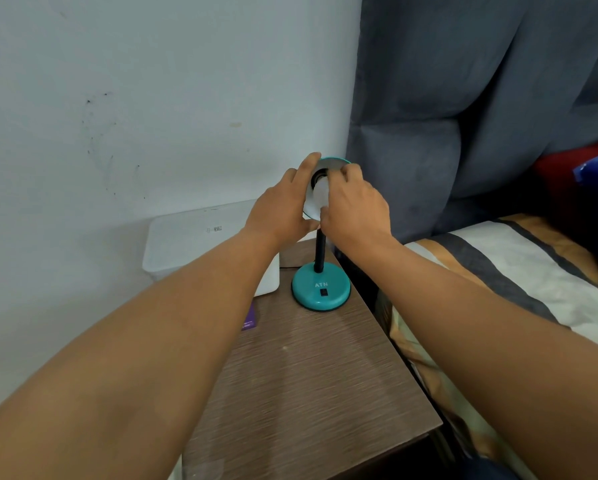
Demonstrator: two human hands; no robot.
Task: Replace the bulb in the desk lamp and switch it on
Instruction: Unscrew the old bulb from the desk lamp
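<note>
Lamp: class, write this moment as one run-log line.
left hand: steadies shade | right hand: grips bulb at socket | base: on table | light: off

Left hand [283,206] steadies shade [335,163]; right hand [354,206] seemingly grips bulb [320,195].

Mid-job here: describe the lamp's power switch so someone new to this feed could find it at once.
Start at the brown wood-grain bedside table between the wall and the bed. Near its back edge sits the lamp's round teal base, below both hands. The switch is the small black rectangle on the base's top, just under the white letters ATN, the only dark mark on the teal besides the black stem.
</note>
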